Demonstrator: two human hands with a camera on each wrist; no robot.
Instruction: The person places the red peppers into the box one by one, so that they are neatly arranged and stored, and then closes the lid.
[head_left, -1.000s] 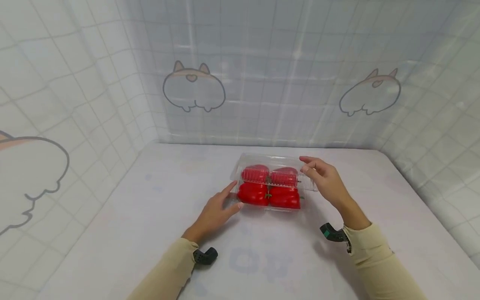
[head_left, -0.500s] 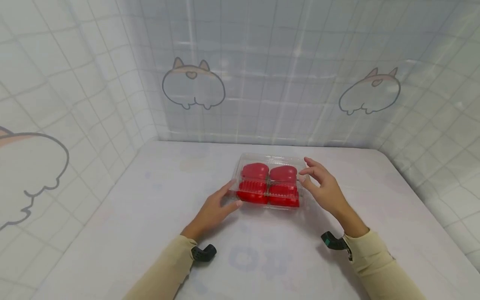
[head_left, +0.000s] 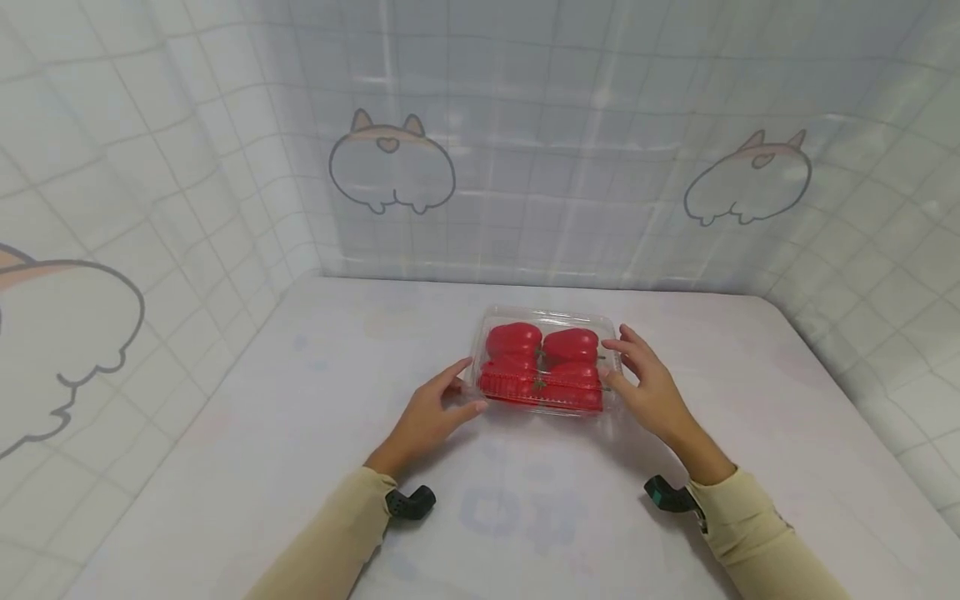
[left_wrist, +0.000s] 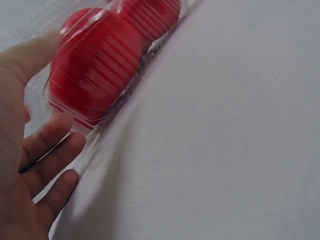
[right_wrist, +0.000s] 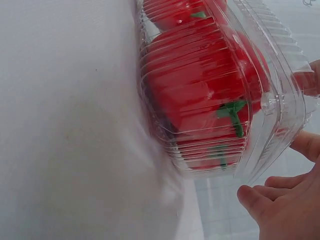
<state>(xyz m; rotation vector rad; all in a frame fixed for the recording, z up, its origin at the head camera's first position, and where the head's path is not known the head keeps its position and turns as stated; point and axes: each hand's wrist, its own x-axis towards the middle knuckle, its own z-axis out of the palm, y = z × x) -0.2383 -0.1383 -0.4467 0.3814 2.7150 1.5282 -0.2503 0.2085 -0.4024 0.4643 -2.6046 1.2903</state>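
A clear plastic clamshell container [head_left: 558, 318] lies on the table, holding several red bell peppers [head_left: 513, 340] with green stems. In the head view its lid lies over the peppers. My left hand [head_left: 426, 423] is at the container's left side, with thumb and fingers spread around the near corner. In the left wrist view those fingers [left_wrist: 52, 135] are fairly straight beside the ribbed wall. My right hand [head_left: 656, 396] holds the right edge of the lid [right_wrist: 272, 70] between thumb and fingers. The right wrist view shows the lid rim standing slightly off the base.
A white table [head_left: 517, 508] with faint printed marks surrounds the container. Tiled-pattern sheeting with cartoon animal drawings [head_left: 392, 171] stands at the back and both sides. Each wrist carries a dark strapped device [head_left: 411, 502].
The lid has come down toward me over the peppers, its ribbed front edge now near the container's front. My right hand has moved slightly nearer with it. My left hand stays nearly still.
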